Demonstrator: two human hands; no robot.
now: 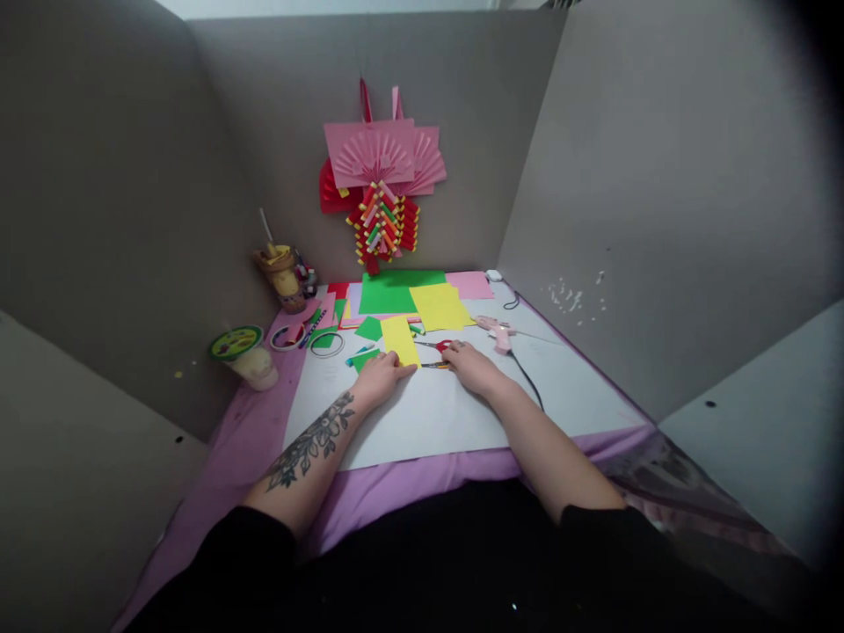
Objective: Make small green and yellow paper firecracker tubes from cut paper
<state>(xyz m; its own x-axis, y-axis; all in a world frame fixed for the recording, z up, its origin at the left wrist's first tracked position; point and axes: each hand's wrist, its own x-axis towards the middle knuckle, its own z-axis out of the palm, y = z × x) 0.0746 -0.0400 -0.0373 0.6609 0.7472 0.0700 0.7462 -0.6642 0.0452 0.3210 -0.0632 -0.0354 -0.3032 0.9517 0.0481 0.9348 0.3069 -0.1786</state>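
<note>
My left hand [379, 376] lies at the near end of a yellow paper strip [398, 338], its fingers pressing the strip's lower edge against the white sheet. Beside it, to the right, my right hand [469, 365] has its fingers curled at the red handle of a pair of scissors [444, 345], whose blade points left toward the strip. A slim tool with an orange part [435, 365] lies just under the fingertips of that hand; its kind is unclear. Green paper pieces [369, 328] and a teal pen-like item [364, 349] are close to my left hand.
A pink glue gun [498, 332] with a black cord lies right. Green [396, 294] and yellow sheets [440, 308] are at the back. Tape rolls [327, 344] and two drink cups [254, 359] stand left. Paper decorations [379, 176] hang on the grey partition.
</note>
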